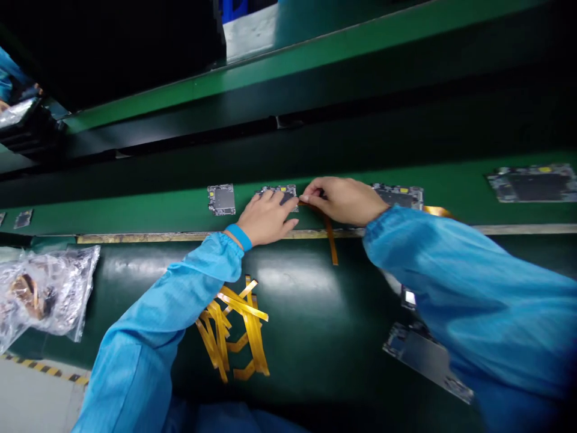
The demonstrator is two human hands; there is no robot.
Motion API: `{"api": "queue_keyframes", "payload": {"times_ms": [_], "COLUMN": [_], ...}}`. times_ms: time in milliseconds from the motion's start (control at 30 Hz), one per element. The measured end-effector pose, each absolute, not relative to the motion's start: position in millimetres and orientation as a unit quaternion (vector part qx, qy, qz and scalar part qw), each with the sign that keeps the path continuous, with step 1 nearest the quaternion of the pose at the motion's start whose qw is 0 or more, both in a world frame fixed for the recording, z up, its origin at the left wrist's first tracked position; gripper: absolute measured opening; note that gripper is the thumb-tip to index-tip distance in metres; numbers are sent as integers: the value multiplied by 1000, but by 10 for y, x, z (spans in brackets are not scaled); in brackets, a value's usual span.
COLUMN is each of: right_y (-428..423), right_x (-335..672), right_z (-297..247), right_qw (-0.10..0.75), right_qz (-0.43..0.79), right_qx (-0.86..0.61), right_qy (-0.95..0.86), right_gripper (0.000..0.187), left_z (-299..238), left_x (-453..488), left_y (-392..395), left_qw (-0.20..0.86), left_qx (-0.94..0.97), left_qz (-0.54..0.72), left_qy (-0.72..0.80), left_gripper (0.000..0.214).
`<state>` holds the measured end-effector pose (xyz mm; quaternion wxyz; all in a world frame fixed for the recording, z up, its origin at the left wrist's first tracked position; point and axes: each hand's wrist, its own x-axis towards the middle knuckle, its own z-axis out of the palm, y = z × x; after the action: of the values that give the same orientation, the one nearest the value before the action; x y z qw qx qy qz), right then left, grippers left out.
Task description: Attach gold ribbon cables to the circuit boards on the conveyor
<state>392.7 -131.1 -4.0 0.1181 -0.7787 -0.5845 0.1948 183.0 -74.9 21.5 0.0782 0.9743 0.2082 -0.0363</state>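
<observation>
Belt (180,211) — near edge: my left hand (265,216), spread, fingers flat on a board (282,190). My right hand (345,199), pinching a strip (332,243) at the board — the strip trails over the edge.

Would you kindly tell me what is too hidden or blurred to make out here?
All in the head view:
Centre: the small grey circuit board, mostly covered by the left hand.
The upper end of the thin orange flat strip, hidden in the grip of the right hand.
Lower right: the grey flat board, partly under the blue right sleeve.
Left edge: the crinkled clear plastic bag, cut off, contents blurred by glare.
</observation>
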Motion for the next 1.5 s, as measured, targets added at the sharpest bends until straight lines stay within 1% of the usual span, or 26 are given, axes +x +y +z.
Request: {"api": "queue_keyframes", "payload": {"times_ms": [67,133,233,333,433,533,667,767,900,1067,1167,1233,1300,1400,1500], "right_y": [-1382,-1450,-1523,-1564,-1610,-1681,-1800,-1871,-1898,-1884,-1885,-1890,-1905,-1946,-1999], "right_x": [3877,3817,3712,3580,3420,3221,2850,2495,2013,1612,1525,1521,1550,1640,1772], "right_z": [16,61,115,189,283,347,347,316,295,261,215,188,169,155,161], "right_qw": [132,154,182,206,221,200,157,143,101,48,29,44,80,154,236], "right_qz": [186,179,171,174,185,200,286,341,345,304,303,325,356,399,422], "right_qx": [-785,-785,-770,-743,-715,-695,-628,-545,-488,-483,-484,-482,-474,-449,-429], "right_qy": [-575,-573,-588,-612,-637,-661,-706,-753,-795,-820,-820,-813,-802,-784,-763], "right_gripper": [15,18,21,23,27,29,24,22,24,19,13,10,10,13,16], "left_z": [269,287,221,131,143,237,316,320,308,278,282,301,326,345,319], "left_x": [1698,1549,1379,1322,1296,1170,832,599,495,544,562,585,637,779,954], "left_y": [-612,-479,-333,-264,-211,-102,95,172,151,111,98,73,29,-63,-157], "left_qw": [79,64,42,34,36,62,111,130,125,121,120,127,128,116,120], "left_qx": [964,943,899,879,884,901,931,943,949,954,956,956,951,938,925], "left_qz": [-32,-16,1,-9,-37,-95,-142,-143,-150,-142,-134,-112,-77,-41,-43], "left_qy": [251,327,437,475,465,419,319,271,248,235,230,241,271,325,358], "left_gripper": [43,39,47,54,57,68,89,92,88,82,71,61,50,35,28]}}
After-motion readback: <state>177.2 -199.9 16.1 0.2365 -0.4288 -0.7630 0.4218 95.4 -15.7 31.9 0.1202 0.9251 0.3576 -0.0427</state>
